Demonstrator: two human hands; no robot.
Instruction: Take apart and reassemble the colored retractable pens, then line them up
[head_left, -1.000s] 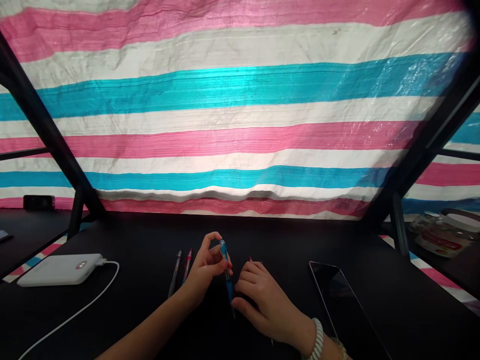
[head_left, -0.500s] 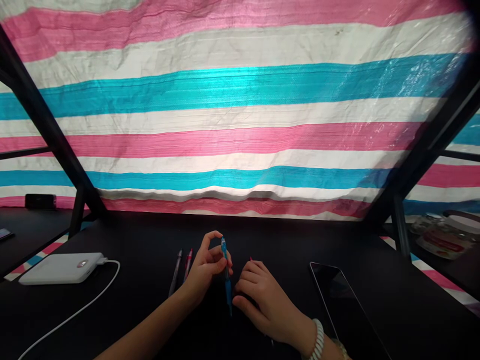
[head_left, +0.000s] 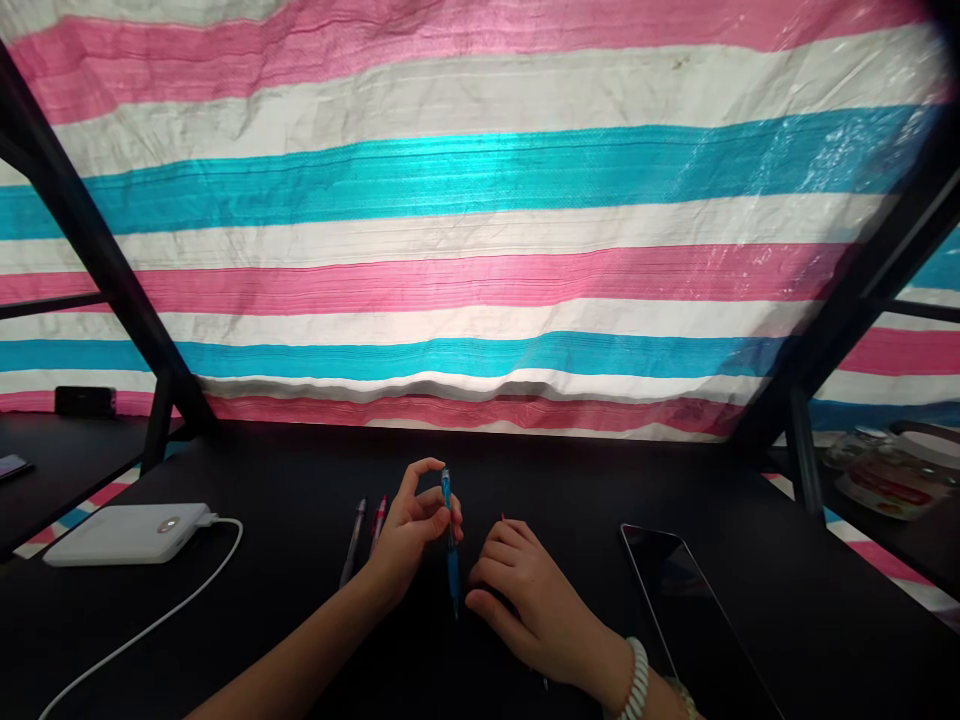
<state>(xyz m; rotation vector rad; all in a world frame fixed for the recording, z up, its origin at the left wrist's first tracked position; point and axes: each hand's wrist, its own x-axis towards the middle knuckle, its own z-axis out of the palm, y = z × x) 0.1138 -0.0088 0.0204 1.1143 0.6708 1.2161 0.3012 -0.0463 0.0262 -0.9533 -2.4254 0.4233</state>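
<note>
My left hand (head_left: pixel 416 525) is closed around a blue pen (head_left: pixel 453 575), thumb and fingers pinching its upper half and the index fingertip near its top end. The pen stands almost upright, its pointed end down. To the right, my right hand (head_left: pixel 521 590) rests low over the black table with curled fingers, a beaded band at the wrist. Beneath that hand runs a slim pen with a red end (head_left: pixel 503 517); most of it is hidden by the palm. Left of my left hand lie a dark grey pen (head_left: pixel 353 545) and a red pen (head_left: pixel 378 520), side by side.
A white power bank (head_left: pixel 120 535) with a white cable (head_left: pixel 161 622) sits on the left. On the right lies a black phone (head_left: pixel 694 610). Dark frame bars (head_left: pixel 124 290) slope at both sides, and a striped sheet (head_left: pixel 480 280) hangs behind. Jars (head_left: pixel 896 480) stand far right.
The blue pen's lower end has risen a little and swung slightly left in my left hand. My right hand stays in place.
</note>
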